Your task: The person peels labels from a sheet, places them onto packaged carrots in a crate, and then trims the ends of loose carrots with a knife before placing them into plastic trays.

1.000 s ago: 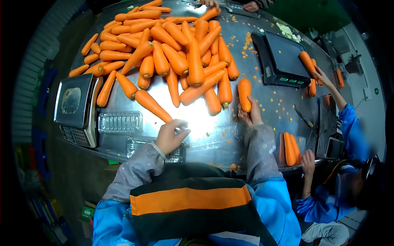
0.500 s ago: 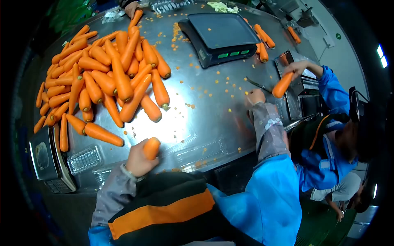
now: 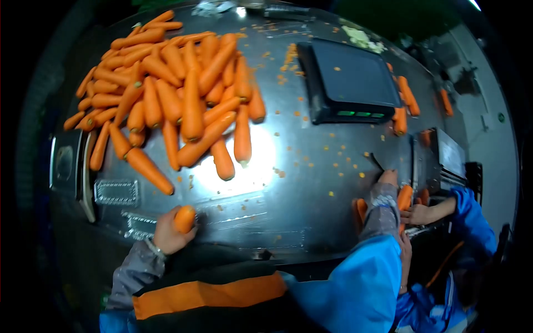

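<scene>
My left hand [image 3: 173, 233] is closed around a carrot [image 3: 184, 218], its blunt end turned up toward me, just above the table's near edge. Clear plastic trays [image 3: 143, 224] lie beside that hand. My right hand [image 3: 390, 177] reaches forward on the right, with its fingers mostly hidden and blurred. A dark, slender knife [image 3: 377, 161] sticks out past it and appears gripped in it. Carrots [image 3: 361, 211] lie against my right forearm. On the left half of the table rises a big pile of carrots [image 3: 191, 105].
A digital scale [image 3: 355, 75] stands at the back centre, with more carrots [image 3: 408, 97] behind its right side. Another scale [image 3: 68, 166] sits at the left edge. Carrot scraps dot the metal table [image 3: 311, 205]. Close on my right, a co-worker's hands [image 3: 420, 214] handle carrots.
My view has shifted, so the table appears lower and farther right. My left hand still has its carrot. The co-worker's hand and carrot have come down beside my right forearm.
</scene>
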The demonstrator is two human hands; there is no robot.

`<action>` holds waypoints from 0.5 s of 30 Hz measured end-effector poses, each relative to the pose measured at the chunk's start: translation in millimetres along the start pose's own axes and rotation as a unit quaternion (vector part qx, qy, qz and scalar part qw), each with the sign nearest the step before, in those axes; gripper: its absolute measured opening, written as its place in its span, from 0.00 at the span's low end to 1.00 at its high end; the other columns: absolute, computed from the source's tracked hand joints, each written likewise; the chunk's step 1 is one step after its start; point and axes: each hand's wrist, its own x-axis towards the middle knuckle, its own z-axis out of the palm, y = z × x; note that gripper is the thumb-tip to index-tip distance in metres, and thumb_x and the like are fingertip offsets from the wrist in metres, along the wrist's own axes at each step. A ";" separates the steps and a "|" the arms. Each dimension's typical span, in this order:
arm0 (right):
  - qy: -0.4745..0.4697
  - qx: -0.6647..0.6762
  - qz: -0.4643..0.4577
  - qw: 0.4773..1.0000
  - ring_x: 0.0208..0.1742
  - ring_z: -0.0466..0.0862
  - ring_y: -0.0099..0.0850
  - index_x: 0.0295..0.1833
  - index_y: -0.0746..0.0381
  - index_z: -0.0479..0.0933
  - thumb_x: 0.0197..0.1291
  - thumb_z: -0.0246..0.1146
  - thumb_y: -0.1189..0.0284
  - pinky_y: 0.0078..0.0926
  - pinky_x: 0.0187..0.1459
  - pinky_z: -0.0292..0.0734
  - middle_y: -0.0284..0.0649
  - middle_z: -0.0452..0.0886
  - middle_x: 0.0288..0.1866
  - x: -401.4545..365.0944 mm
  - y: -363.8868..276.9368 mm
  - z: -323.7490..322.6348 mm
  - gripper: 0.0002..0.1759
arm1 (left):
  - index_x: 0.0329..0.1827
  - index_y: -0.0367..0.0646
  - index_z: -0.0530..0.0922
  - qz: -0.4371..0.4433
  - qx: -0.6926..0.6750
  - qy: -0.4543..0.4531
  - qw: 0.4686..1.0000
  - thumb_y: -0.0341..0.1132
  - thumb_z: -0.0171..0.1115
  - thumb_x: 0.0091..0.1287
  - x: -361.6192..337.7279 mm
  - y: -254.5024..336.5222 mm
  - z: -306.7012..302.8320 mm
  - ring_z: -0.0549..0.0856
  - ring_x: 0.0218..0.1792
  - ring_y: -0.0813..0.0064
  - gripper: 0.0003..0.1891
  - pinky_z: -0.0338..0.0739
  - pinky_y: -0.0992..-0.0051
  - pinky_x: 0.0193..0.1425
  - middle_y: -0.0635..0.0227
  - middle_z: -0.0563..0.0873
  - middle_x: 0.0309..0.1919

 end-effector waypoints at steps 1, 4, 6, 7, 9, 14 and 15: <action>0.017 -0.020 -0.053 0.998 0.53 0.76 0.45 0.49 0.63 0.76 0.58 0.54 0.72 0.41 0.52 0.74 0.46 0.78 0.46 -7.9 -11.4 -9.1 0.14 | 0.37 0.36 0.73 -0.011 -0.006 -0.003 1.000 0.27 0.68 0.47 0.5 3.1 -1.0 0.75 0.30 0.78 0.15 0.73 0.75 0.38 0.66 0.76 0.26; 0.062 -0.051 -0.138 0.987 0.50 0.77 0.45 0.43 0.63 0.78 0.55 0.57 0.71 0.39 0.51 0.74 0.47 0.79 0.43 -35.5 -32.4 -44.9 0.11 | 0.39 0.36 0.74 0.016 -0.036 0.000 0.999 0.28 0.69 0.49 3.7 6.6 4.5 0.75 0.30 0.78 0.15 0.74 0.74 0.38 0.66 0.77 0.27; 0.069 -0.037 -0.118 0.990 0.49 0.78 0.45 0.44 0.63 0.78 0.55 0.58 0.71 0.39 0.52 0.73 0.47 0.79 0.43 -64.0 -52.2 -78.6 0.12 | 0.41 0.37 0.75 0.018 0.002 -0.013 1.000 0.29 0.69 0.49 2.0 5.4 3.4 0.78 0.30 0.70 0.17 0.75 0.72 0.39 0.61 0.79 0.27; 0.048 -0.003 -0.030 0.998 0.49 0.78 0.45 0.44 0.63 0.77 0.55 0.59 0.70 0.39 0.52 0.73 0.47 0.79 0.44 -73.8 -56.0 -82.3 0.13 | 0.41 0.37 0.75 0.013 0.011 -0.026 1.000 0.30 0.68 0.48 1.0 9.9 0.7 0.80 0.30 0.63 0.17 0.76 0.70 0.39 0.58 0.80 0.28; 0.013 0.034 0.078 0.996 0.51 0.78 0.46 0.45 0.63 0.77 0.55 0.59 0.69 0.39 0.53 0.73 0.47 0.79 0.45 -79.8 -51.5 -85.9 0.14 | 0.42 0.37 0.76 0.014 0.011 -0.035 0.999 0.31 0.68 0.48 -2.2 12.3 -0.8 0.82 0.31 0.57 0.18 0.77 0.68 0.40 0.54 0.81 0.28; -0.004 0.041 -0.035 0.999 0.48 0.80 0.48 0.48 0.62 0.72 0.56 0.56 0.66 0.45 0.48 0.73 0.49 0.80 0.42 -88.9 -58.9 -63.6 0.16 | 0.40 0.38 0.75 0.055 -0.009 -0.010 0.998 0.29 0.68 0.49 -10.8 -7.7 -5.1 0.77 0.27 0.73 0.15 0.75 0.72 0.37 0.62 0.79 0.27; 0.008 0.101 -0.022 0.995 0.46 0.80 0.48 0.49 0.62 0.72 0.56 0.56 0.66 0.46 0.47 0.73 0.50 0.80 0.40 -108.2 -87.8 -87.2 0.16 | 0.40 0.38 0.75 0.068 -0.020 -0.004 0.998 0.29 0.68 0.49 -11.6 -11.1 -5.1 0.77 0.27 0.73 0.15 0.75 0.72 0.37 0.62 0.79 0.26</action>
